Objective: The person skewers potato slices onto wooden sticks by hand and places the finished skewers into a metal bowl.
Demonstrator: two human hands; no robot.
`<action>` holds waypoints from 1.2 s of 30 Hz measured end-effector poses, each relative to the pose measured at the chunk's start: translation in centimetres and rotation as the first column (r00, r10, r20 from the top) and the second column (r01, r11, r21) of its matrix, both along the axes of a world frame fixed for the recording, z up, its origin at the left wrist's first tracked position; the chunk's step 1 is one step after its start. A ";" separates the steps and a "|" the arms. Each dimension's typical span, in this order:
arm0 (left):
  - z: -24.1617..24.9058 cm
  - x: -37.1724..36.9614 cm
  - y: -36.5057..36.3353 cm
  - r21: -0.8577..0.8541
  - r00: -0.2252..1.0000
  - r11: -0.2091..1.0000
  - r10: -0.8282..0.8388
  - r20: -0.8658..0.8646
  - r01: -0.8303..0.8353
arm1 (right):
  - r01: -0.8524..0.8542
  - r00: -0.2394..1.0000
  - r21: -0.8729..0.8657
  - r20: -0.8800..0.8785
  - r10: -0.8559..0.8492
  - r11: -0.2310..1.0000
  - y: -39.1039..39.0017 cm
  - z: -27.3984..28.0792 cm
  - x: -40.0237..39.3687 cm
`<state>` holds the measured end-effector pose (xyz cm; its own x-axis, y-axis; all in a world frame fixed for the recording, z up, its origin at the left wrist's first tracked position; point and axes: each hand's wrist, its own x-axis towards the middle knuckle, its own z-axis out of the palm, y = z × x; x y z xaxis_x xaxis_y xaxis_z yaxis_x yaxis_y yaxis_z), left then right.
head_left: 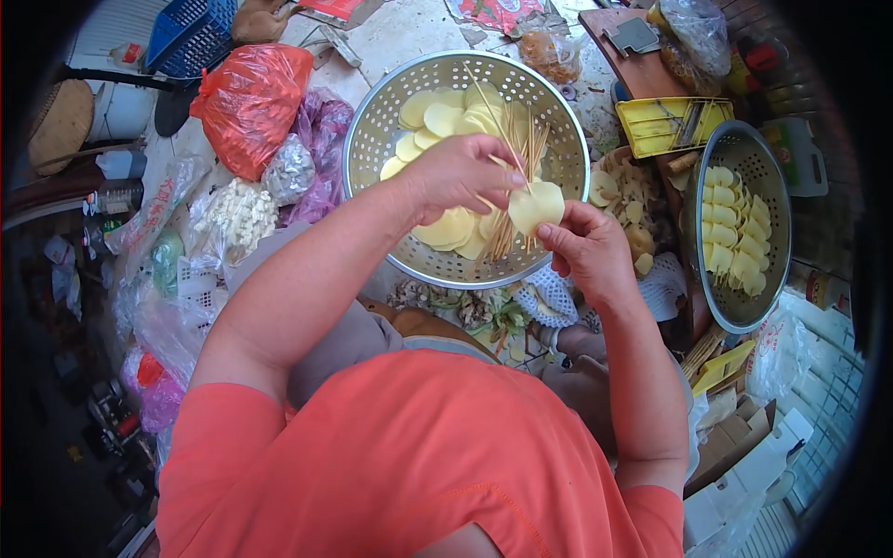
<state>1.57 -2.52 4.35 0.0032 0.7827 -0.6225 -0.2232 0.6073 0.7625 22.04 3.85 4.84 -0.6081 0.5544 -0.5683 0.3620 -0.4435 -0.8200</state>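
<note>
Over a large perforated metal bowl [372,139], my left hand [470,174] pinches a thin wooden skewer [495,121] that slants up and to the left. My right hand [584,244] holds a pale yellow potato slice [535,206] by its lower right edge. The skewer's lower end meets the top of this slice; whether it has gone through cannot be made out. Inside the bowl are several loose slices [442,119] and a bundle of skewers [528,149], partly hidden by my hands.
A second metal bowl [707,298] at the right holds skewered slices [735,228]. Near it lies a yellow slicer [670,124] on a wooden board [642,70]. A red plastic bag [253,107] and a blue basket [193,37] stand at the upper left. Peelings [465,307] lie below the large bowl.
</note>
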 end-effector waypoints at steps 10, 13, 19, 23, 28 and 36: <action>-7.9 -1.9 -1.8 -0.077 -0.092 0.832 -0.031 -0.995 0.549 | 0.023 1.000 -0.012 -0.008 -0.023 1.000 -0.5 0.6 0.1; -5.6 -3.1 -0.2 -0.154 0.280 0.901 -0.283 -0.918 0.405 | -0.006 1.000 0.010 0.000 0.006 1.000 -0.4 0.8 0.3; -2.3 -6.4 1.5 0.140 0.804 0.792 0.587 0.096 -0.594 | -0.075 0.997 0.000 0.026 0.075 0.997 -1.1 0.9 0.5; -1.2 -6.5 1.5 0.168 0.738 0.719 0.652 0.173 -0.675 | -0.069 0.997 -0.010 0.040 0.069 0.998 -1.0 1.0 0.4; -1.0 -7.1 1.5 0.225 0.691 0.656 0.706 0.154 -0.720 | -0.073 0.997 -0.022 0.030 0.073 0.997 -0.9 1.0 0.3; -1.2 -6.8 1.3 0.397 0.774 0.716 0.632 -0.020 -0.574 | -0.064 0.996 -0.034 0.052 0.066 0.997 -0.8 1.2 0.4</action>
<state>-5.18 -1.20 3.19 -0.6123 0.7463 -0.2609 -0.3193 0.0684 0.9452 22.45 3.07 5.99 -0.6103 0.4959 -0.6177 0.4337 -0.4433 -0.7845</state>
